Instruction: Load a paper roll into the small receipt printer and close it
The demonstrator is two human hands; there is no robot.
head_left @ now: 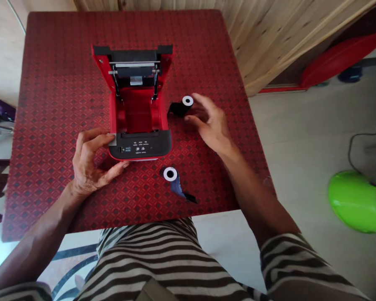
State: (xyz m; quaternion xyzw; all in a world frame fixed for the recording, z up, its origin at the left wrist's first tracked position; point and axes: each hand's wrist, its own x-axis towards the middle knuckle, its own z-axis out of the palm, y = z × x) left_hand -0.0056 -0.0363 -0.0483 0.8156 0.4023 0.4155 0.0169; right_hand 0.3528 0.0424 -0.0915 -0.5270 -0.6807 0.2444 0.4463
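A red and black printer (137,121) stands on the red patterned table (56,96) with its lid raised and its red bay showing. My left hand (92,161) curls round the printer's front left corner, thumb below, fingers on the side. My right hand (209,123) hovers with spread fingers right of the printer, fingertips at a black ribbon roll with a white core (184,104). A second black roll with a white core (172,175) lies in front of the printer, a loose tail of ribbon trailing from it.
The table's right edge drops to a pale tiled floor. A green object (357,200) with a cable sits on the floor at right. A red object (338,58) lies by the wooden wall at the back right.
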